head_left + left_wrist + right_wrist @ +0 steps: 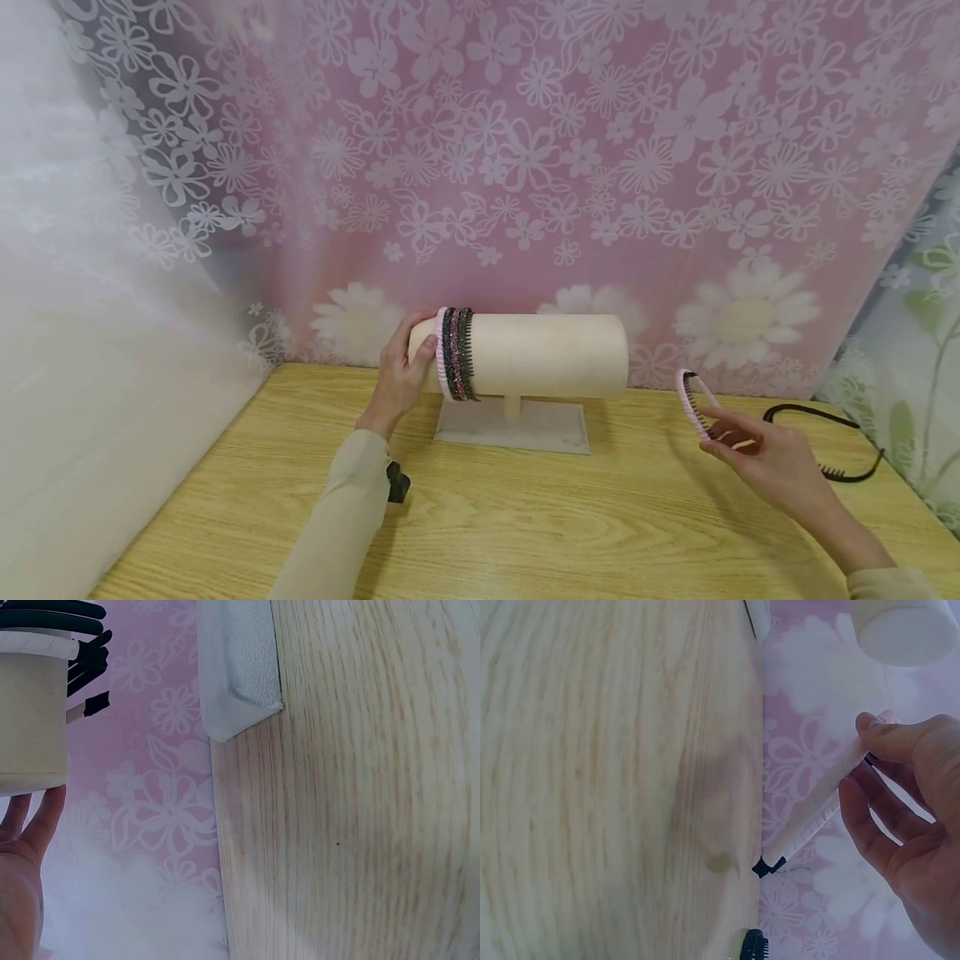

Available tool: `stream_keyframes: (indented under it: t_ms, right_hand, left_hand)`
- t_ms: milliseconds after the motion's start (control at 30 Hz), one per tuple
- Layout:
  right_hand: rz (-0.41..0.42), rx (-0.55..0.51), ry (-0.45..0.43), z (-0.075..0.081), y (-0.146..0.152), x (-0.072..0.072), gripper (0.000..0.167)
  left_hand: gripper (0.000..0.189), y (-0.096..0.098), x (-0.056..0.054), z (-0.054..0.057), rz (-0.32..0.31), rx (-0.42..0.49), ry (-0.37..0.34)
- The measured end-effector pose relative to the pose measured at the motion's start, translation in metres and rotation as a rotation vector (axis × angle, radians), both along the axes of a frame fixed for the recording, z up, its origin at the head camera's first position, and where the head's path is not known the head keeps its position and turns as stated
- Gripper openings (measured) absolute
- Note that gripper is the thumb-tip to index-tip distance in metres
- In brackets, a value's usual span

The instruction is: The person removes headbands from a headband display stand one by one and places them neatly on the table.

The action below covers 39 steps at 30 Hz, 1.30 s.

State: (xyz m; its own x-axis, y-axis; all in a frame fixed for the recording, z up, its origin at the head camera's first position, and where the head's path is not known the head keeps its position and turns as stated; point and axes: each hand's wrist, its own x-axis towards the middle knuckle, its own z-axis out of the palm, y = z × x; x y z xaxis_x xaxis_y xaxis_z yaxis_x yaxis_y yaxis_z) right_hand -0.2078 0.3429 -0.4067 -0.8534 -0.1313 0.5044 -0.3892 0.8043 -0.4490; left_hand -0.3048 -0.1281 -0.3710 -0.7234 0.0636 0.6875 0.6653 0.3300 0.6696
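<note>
My left hand (401,375) grips the left end of a cream cylindrical headband display stand (551,354), thumb on the front and fingers behind. Close beside the thumb, a pale pink headband (441,358) wraps the roll, followed by several dark headbands (459,354), some glittery, with comb teeth. To the right of the stand, my right hand (780,462) pinches another pink headband (690,408) by one part, raised above the table. The right wrist view shows thumb and fingers on this headband (810,814), its black-tipped end pointing away from them.
A black toothed headband (855,480) lies at the table's right side, behind my right hand. The stand's flat grey base (517,429) rests on the wood-grain table (570,525). A pink floral curtain (525,167) hangs behind, with a whitish sheet (112,333) on the left.
</note>
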Motion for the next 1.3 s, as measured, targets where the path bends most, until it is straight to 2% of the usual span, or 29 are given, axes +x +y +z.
stream_keyframes:
  t_ms: [300, 667, 933, 1133, 1300]
  right_hand:
    - [-0.027, 0.045, -0.060, -0.008, 0.006, -0.004, 0.038]
    - [-0.001, 0.044, -0.117, -0.018, 0.010, -0.011, 0.035]
    - [0.061, 0.155, -0.068, -0.024, 0.011, -0.017, 0.033]
    - [0.042, 0.229, -0.197, -0.025, 0.013, -0.022, 0.032]
    - [0.047, 0.252, -0.219, -0.025, 0.014, -0.023, 0.030]
  left_hand:
    - [0.042, -0.001, 0.000, 0.001, 0.000, -0.004, -0.007]
    - [0.041, -0.001, -0.001, 0.000, 0.003, -0.013, 0.004]
    - [0.040, 0.000, 0.001, 0.000, 0.014, -0.001, 0.012]
    - [0.040, 0.000, 0.001, 0.000, 0.018, -0.009, 0.020]
    - [0.040, 0.000, -0.001, 0.000, 0.010, -0.006, 0.030]
